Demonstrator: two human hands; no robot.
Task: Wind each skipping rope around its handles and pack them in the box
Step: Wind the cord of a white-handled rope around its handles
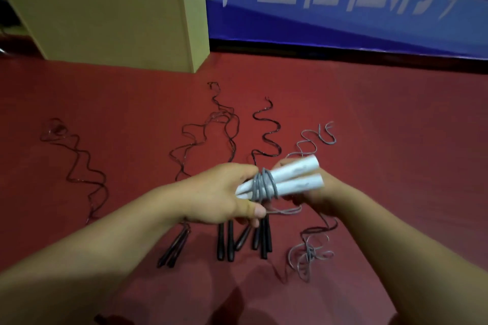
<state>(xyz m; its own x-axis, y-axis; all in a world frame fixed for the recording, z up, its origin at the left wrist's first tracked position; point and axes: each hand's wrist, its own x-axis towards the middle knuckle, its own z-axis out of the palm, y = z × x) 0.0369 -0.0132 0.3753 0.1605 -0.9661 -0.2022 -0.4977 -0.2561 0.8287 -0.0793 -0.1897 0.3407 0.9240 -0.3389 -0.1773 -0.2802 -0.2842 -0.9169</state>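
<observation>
Two white handles (287,179) are lying side by side in the air above the red floor (396,140), held between both hands, with a few turns of grey rope (264,186) already circling their narrow ends. The left hand (221,192) is curling its fingers round those narrow ends while its thumb and forefinger are pinching the loose strand running off the coil. The right hand (314,194) is cupping the thick ends from below; its fingers are mostly hidden, though they appear to be gripping. The long axis of the pair is running from lower left to upper right, thick butts pointing up and away to the right. The handles are looking light, stiff and smooth, probably slippery, so holding them where the coil binds them seems wisest. The rope is looking thin, soft and springy, likely to uncoil unless tension is kept. Its slack (309,253) is trailing onto the floor below the right wrist. Black ropes (229,235) are waiting unwound beneath, and the box (111,8) is standing at the far left.
</observation>
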